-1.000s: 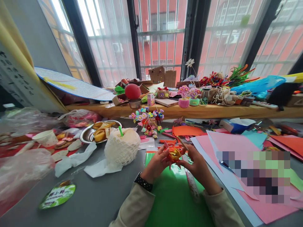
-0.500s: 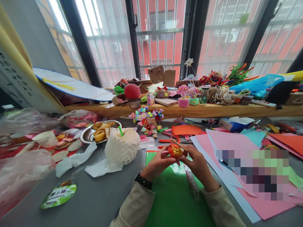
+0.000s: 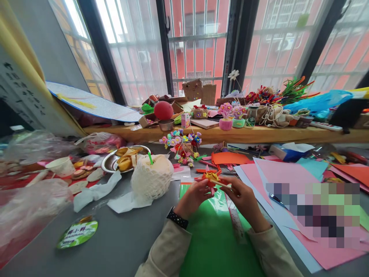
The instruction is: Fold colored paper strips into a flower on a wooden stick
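Note:
My left hand [image 3: 193, 197] has its fingers closed round a small orange-and-yellow folded paper flower [image 3: 211, 176]. A pink tip of paper sticks out below the flower. In my right hand [image 3: 241, 195] a thin pale stick [image 3: 221, 184], seemingly wooden, is pinched, and its far end reaches against the flower's near side. Both hands are raised over a green mat [image 3: 216, 246]. A clear patterned ruler [image 3: 235, 219] lies on the mat under my right wrist. Loose orange paper [image 3: 230, 158] rests just behind the hands.
Left of the mat stands a coconut in white netting [image 3: 152, 177] with a green straw, beside a metal bowl [image 3: 106, 165] of peels. Pink paper sheets [image 3: 276, 173] cover the right side. Small fuzzy flowers [image 3: 180, 144] stand ahead, below a crowded wooden sill [image 3: 121, 134].
The flower has tilted and risen slightly in my left hand. My right hand has swung the stick lower, across the flower's near side. The view has shifted a little.

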Action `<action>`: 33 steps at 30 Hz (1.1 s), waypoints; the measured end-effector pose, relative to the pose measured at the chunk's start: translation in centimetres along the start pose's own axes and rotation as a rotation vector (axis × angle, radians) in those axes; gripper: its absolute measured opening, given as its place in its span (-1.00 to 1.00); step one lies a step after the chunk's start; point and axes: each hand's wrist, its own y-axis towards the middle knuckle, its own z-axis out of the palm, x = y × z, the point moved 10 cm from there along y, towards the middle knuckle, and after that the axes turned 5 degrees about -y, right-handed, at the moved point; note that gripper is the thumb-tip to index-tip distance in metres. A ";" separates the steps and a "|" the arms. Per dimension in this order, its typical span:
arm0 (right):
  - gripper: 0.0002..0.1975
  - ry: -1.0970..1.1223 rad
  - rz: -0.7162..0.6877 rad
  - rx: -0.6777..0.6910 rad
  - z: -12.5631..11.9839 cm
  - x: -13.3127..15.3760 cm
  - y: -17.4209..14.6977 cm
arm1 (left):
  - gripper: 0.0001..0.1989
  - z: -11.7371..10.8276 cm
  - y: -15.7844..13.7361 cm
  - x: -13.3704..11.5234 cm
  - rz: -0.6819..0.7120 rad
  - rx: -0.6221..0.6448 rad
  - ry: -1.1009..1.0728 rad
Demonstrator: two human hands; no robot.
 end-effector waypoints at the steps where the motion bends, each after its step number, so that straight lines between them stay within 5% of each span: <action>1: -0.80 0.004 -0.004 -0.009 -0.1 0.1 0.0 | -0.81 0.0 0.1 0.1 -0.014 -0.001 -0.002; 7: -0.81 -0.059 0.019 -0.155 -1.5 -0.1 -0.3 | -0.53 -0.2 0.7 -0.1 0.018 -0.022 0.068; 12: -0.80 -0.074 0.108 -0.239 -2.3 -1.3 -0.5 | -0.69 -1.0 0.0 -3.0 0.348 -0.195 0.535; 17: -0.79 0.010 0.147 -0.156 -1.3 -1.4 -0.4 | -0.56 0.2 -1.4 -4.8 0.653 -0.265 0.858; 23: -0.77 0.030 0.145 -0.101 -0.7 -0.9 -0.3 | -0.51 0.5 -0.7 -3.4 0.548 -0.169 0.776; 33: -0.73 -0.072 0.038 -0.014 1.0 -0.3 -0.2 | -0.68 -0.8 -0.3 -3.0 0.430 -0.276 0.854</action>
